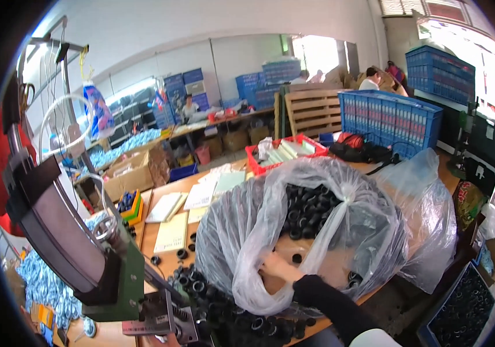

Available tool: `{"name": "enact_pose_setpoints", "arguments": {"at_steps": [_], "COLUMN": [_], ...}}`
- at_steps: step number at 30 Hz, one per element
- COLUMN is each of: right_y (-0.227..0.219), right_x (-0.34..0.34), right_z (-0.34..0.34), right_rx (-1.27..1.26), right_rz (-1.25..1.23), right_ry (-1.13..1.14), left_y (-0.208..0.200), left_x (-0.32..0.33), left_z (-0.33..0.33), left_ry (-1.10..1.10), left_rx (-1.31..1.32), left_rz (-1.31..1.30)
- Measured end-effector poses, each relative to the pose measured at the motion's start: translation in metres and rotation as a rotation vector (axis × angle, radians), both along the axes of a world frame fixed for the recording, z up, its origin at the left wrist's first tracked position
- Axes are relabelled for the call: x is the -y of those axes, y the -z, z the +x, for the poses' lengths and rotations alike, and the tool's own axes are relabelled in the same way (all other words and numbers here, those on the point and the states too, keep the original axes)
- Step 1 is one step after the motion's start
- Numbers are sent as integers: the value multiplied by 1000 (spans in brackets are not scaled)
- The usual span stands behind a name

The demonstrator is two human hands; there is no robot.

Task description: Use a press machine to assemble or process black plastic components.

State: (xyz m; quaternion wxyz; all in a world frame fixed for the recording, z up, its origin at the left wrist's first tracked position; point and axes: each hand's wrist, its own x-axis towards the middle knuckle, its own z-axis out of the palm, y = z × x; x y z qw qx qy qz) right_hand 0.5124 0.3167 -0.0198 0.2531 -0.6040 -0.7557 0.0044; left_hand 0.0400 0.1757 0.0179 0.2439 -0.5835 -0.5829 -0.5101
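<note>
A large clear plastic bag (218, 231) lies on the table with its mouth open toward me. Inside it is a heap of small black ring-shaped parts (311, 211). My right hand (277, 267), in a black sleeve, reaches into the mouth and has its fingers closed on the bag's left rim; the fingertips are partly hidden. More black parts (230, 318) lie piled on the table before the bag. At the lower edge, my left hand (172, 340) shows only in small part beside the base of a green bench machine (123, 283); its fingers are mostly hidden.
Notebooks and papers (172, 232) lie behind the bag, near a red tray (285, 153). A blue crate (389, 121) stands at the back right. Light-blue cords (45, 283) heap up at left. A bin of black parts (458, 315) sits at lower right. People work farther back.
</note>
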Motion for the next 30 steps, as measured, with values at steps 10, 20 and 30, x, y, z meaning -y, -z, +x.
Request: {"name": "enact_pose_setpoints", "arguments": {"at_steps": [10, 20, 30], "right_y": [-15, -67, -51], "right_x": [14, 75, 88], "right_z": [-23, -25, -20], "right_rx": [-320, -223, -422], "right_rz": [-188, -17, -367], "right_ry": [-40, -319, -436], "left_y": [-91, -42, 57], "left_x": [50, 148, 246], "left_z": [63, 37, -51], "left_ry": [41, -156, -399], "left_rx": [276, 15, 402], "left_rz": [-345, -230, -629]}}
